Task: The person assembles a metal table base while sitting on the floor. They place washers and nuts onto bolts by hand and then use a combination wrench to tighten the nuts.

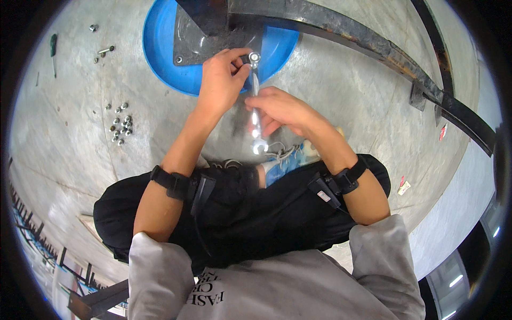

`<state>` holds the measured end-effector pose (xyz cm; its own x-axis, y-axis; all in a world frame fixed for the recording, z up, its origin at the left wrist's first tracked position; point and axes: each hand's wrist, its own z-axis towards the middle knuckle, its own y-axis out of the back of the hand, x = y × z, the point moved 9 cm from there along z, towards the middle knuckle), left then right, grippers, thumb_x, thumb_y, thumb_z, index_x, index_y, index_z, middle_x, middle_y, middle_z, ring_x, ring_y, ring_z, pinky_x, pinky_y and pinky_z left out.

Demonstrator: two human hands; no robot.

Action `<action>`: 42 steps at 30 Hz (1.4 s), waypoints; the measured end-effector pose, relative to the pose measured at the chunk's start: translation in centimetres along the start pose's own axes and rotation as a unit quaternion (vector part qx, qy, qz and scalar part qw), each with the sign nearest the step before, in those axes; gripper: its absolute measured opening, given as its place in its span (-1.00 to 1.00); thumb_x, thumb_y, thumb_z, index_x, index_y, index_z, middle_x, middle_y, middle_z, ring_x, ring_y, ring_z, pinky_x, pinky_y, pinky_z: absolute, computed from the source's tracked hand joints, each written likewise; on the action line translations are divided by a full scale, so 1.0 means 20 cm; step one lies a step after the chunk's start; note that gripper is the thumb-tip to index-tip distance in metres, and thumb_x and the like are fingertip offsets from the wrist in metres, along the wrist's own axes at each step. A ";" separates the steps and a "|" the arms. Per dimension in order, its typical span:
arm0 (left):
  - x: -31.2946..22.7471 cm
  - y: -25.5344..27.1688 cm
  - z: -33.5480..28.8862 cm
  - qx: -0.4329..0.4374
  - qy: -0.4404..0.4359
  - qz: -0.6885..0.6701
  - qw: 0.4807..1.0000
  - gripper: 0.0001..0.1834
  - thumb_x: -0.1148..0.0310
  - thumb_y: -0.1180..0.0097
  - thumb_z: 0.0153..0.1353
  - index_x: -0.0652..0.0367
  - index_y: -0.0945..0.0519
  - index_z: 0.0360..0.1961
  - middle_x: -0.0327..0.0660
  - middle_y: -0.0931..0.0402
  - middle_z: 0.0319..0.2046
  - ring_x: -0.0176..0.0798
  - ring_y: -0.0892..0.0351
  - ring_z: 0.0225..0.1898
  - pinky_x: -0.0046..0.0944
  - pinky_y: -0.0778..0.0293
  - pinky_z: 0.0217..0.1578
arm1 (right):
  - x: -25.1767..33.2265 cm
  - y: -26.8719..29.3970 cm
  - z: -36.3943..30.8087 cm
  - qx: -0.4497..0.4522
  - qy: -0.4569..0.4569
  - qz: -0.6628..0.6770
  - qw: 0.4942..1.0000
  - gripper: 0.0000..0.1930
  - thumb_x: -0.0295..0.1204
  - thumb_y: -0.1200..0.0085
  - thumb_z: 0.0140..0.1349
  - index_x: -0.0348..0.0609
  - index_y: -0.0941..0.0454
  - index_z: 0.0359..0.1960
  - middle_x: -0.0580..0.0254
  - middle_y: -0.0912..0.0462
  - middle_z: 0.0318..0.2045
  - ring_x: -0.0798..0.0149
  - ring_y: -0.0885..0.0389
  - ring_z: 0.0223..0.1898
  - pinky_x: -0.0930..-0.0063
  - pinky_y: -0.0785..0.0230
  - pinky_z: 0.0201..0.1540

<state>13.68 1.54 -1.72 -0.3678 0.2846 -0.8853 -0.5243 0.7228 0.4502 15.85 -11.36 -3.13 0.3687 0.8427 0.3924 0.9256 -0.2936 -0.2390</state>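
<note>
Right hand is gripping the shaft of a silver wrench, fingers blurring slightly. Left hand is curling its fingers beside the wrench's ring end; cannot tell whether it is gripping anything. The wrench is pointing its open end toward the person, its ring end lying at the near right corner of a black plate. The plate is resting in a blue round dish on the floor. Small metal fasteners are lying scattered at left, a green-handled screwdriver beyond them.
</note>
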 end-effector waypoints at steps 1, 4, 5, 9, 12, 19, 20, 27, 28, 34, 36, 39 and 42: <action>0.00 0.00 0.00 -0.001 -0.001 0.001 1.000 -0.69 0.56 -0.13 0.02 0.25 -0.60 -0.14 -0.24 -0.45 -0.52 -0.49 -0.37 -0.58 -0.45 -0.33 -0.53 | 0.02 0.02 -0.02 0.002 -0.005 -0.072 0.997 -0.66 -0.20 0.06 0.25 -0.30 -0.39 -0.23 0.00 -0.62 -0.42 0.23 -0.64 -0.41 0.45 -0.48 -0.42; -0.01 -0.04 -0.02 0.025 0.024 -0.036 0.999 -0.64 0.57 -0.12 0.01 0.26 -0.55 -0.08 -0.26 -0.45 -0.50 -0.49 -0.37 -0.57 -0.46 -0.33 -0.51 | 0.04 0.21 -0.06 -0.030 0.009 -0.224 0.974 -0.66 -0.19 -0.02 0.19 -0.30 -0.45 -0.34 0.03 -0.62 -0.48 0.25 -0.63 -0.44 0.44 -0.45 -0.44; -0.01 -0.04 -0.02 0.024 0.022 -0.037 0.999 -0.64 0.57 -0.12 0.01 0.26 -0.55 -0.08 -0.26 -0.45 -0.50 -0.49 -0.37 -0.57 -0.46 -0.33 -0.51 | 0.07 0.29 -0.07 -0.061 0.025 -0.301 0.951 -0.68 -0.21 -0.06 0.15 -0.30 -0.48 -0.38 0.05 -0.62 -0.52 0.23 -0.62 -0.46 0.41 -0.44 -0.43; -0.02 -0.03 -0.01 0.024 0.014 -0.038 0.999 -0.63 0.56 -0.13 0.01 0.26 -0.54 -0.07 -0.26 -0.46 -0.49 -0.48 -0.38 -0.55 -0.44 -0.34 -0.51 | 0.27 0.57 -0.22 -0.357 0.138 -0.476 0.792 -0.78 -0.29 -0.08 0.04 -0.18 -0.58 -0.39 0.07 -0.64 -0.49 0.10 -0.63 -0.35 0.22 -0.42 -0.26; -0.02 -0.03 -0.01 0.027 0.024 -0.038 0.999 -0.63 0.55 -0.12 0.01 0.26 -0.54 -0.07 -0.26 -0.46 -0.49 -0.46 -0.40 -0.54 -0.43 -0.35 -0.50 | 0.41 0.56 -0.29 -0.404 0.220 -0.489 0.741 -0.85 -0.43 -0.11 0.01 -0.12 -0.61 -0.35 0.09 -0.64 -0.49 0.03 -0.59 -0.31 0.21 -0.30 -0.07; -0.02 -0.04 -0.01 0.030 0.017 -0.041 0.999 -0.63 0.55 -0.10 0.01 0.29 -0.52 -0.07 -0.23 -0.48 -0.48 -0.42 -0.44 -0.49 -0.42 -0.39 -0.43 | 0.40 0.54 -0.32 -0.382 0.271 -0.464 0.752 -0.81 -0.41 -0.16 0.02 -0.27 -0.60 -0.37 0.02 -0.61 -0.51 0.11 -0.58 -0.48 0.36 -0.39 -0.33; -0.02 -0.04 -0.01 0.030 0.017 -0.042 0.999 -0.63 0.55 -0.10 0.01 0.29 -0.52 -0.07 -0.23 -0.48 -0.48 -0.42 -0.44 -0.49 -0.42 -0.39 -0.43 | 0.39 0.55 -0.31 -0.386 0.266 -0.447 0.762 -0.81 -0.37 -0.16 0.02 -0.24 -0.62 -0.39 0.04 -0.61 -0.54 0.05 -0.56 -0.45 0.28 -0.30 -0.19; -0.02 -0.04 -0.02 0.034 0.022 -0.062 0.997 -0.64 0.55 -0.09 0.04 0.31 -0.50 -0.07 -0.22 -0.49 -0.46 -0.41 -0.47 -0.46 -0.41 -0.40 -0.42 | 0.39 0.56 -0.31 -0.388 0.265 -0.425 0.774 -0.76 -0.30 -0.17 0.03 -0.25 -0.63 -0.41 0.02 -0.60 -0.57 -0.01 -0.54 -0.44 0.22 -0.28 -0.16; -0.03 -0.05 -0.02 0.037 0.020 -0.063 0.997 -0.64 0.55 -0.09 0.05 0.31 -0.50 -0.07 -0.22 -0.50 -0.45 -0.41 -0.47 -0.46 -0.41 -0.40 -0.42 | 0.40 0.56 -0.32 -0.388 0.265 -0.425 0.774 -0.76 -0.30 -0.17 0.03 -0.25 -0.63 -0.41 0.02 -0.60 -0.57 -0.01 -0.54 -0.44 0.22 -0.28 -0.16; -0.05 0.00 0.00 -0.017 0.041 -0.127 0.991 -0.70 0.57 -0.07 0.01 0.34 -0.53 -0.16 -0.10 -0.54 -0.43 -0.23 -0.57 -0.45 -0.31 -0.46 -0.39 | 0.38 0.61 -0.37 -0.372 0.249 -0.320 0.835 -0.70 -0.26 -0.17 0.04 -0.32 -0.60 -0.42 0.08 -0.55 -0.64 0.22 -0.50 -0.59 0.41 -0.31 -0.48; -0.05 0.04 0.01 -0.031 0.044 -0.120 0.991 -0.70 0.57 -0.05 0.03 0.34 -0.53 -0.15 -0.12 -0.55 -0.43 -0.26 -0.58 -0.44 -0.32 -0.46 -0.39 | 0.34 0.61 -0.34 -0.347 0.220 -0.345 0.844 -0.71 -0.28 -0.14 0.08 -0.34 -0.58 -0.40 0.11 -0.53 -0.64 0.28 -0.48 -0.57 0.44 -0.31 -0.44; -0.05 0.04 0.01 -0.036 0.061 -0.155 0.985 -0.70 0.58 -0.01 0.07 0.34 -0.53 -0.12 -0.15 -0.56 -0.42 -0.32 -0.58 -0.41 -0.34 -0.47 -0.38 | 0.27 0.51 -0.27 -0.250 0.285 -0.280 0.882 -0.74 -0.31 -0.07 0.14 -0.33 -0.56 -0.39 0.12 -0.55 -0.62 0.29 -0.50 -0.54 0.44 -0.31 -0.43; -0.03 0.02 0.00 -0.011 0.092 -0.228 0.969 -0.68 0.59 0.05 0.14 0.35 -0.49 -0.04 -0.18 -0.54 -0.35 -0.37 -0.56 -0.36 -0.38 -0.49 -0.35 | 0.17 0.37 -0.23 -0.163 0.206 -0.213 0.941 -0.78 -0.35 0.02 0.19 -0.31 -0.52 -0.38 0.14 -0.57 -0.59 0.32 -0.52 -0.51 0.43 -0.33 -0.41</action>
<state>13.74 1.55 -0.99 -0.2232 -0.1793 -0.9581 -0.6805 0.7324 0.0215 24.45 -12.78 0.60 -0.1015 0.6885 0.7181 0.9492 -0.1490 0.2770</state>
